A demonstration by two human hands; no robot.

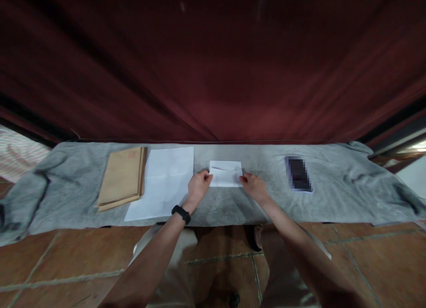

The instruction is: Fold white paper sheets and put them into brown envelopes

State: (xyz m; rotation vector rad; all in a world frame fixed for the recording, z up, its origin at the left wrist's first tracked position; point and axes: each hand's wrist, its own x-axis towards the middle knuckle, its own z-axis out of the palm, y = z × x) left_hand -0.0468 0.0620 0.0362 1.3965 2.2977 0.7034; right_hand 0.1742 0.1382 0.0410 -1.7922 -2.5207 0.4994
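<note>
A folded sheet of white paper (pixel 226 177) lies on the grey cloth in front of me, its upper layer lifting a little along a crosswise edge. At its left edge, my left hand (pixel 199 183) pinches the paper between thumb and fingers, with a black band on the wrist. My right hand (pixel 254 186) grips the opposite edge in the same way, fingers curled. Left of my hands rest white paper sheets (pixel 166 179) with faint crease lines. Partly over their left side sits a stack of brown envelopes (pixel 121 175).
A phone (pixel 299 175), blurred out, lies on the right part of the grey cloth (pixel 342 183). Behind the narrow covered surface hangs a dark red curtain (pixel 213 77). Below the front edge are my legs and a tiled floor (pixel 219 268).
</note>
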